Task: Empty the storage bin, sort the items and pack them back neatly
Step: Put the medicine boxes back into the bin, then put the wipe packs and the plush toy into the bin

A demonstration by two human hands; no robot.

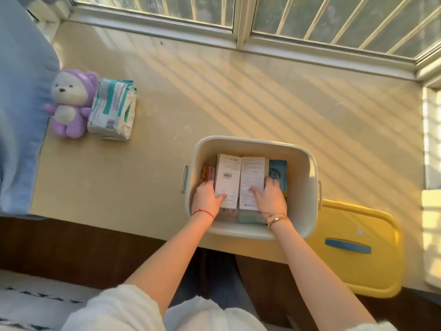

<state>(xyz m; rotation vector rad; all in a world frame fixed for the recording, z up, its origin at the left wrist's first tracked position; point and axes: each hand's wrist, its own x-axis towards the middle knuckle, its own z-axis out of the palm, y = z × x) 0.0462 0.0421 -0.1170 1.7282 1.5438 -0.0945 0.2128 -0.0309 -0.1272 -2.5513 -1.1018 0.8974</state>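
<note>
A white storage bin (303, 168) stands at the near edge of the beige window ledge. Inside lie two white boxes side by side: the left white box (228, 173) and the right white box (253, 173). A red and orange pack (207, 174) sits at their left, a blue box (278, 169) at their right. My left hand (208, 199) grips the near end of the left white box, thumb on top. My right hand (270, 198) grips the near end of the right white box, its fingers down beside the blue box.
The bin's yellow lid (358, 271) with a blue handle lies at the right, overhanging the ledge. A purple plush toy (69, 103) and a white-green soft pack (113, 111) rest at the far left. A blue cushion (21, 91) borders the left side; the window frame (238, 32) runs along the back.
</note>
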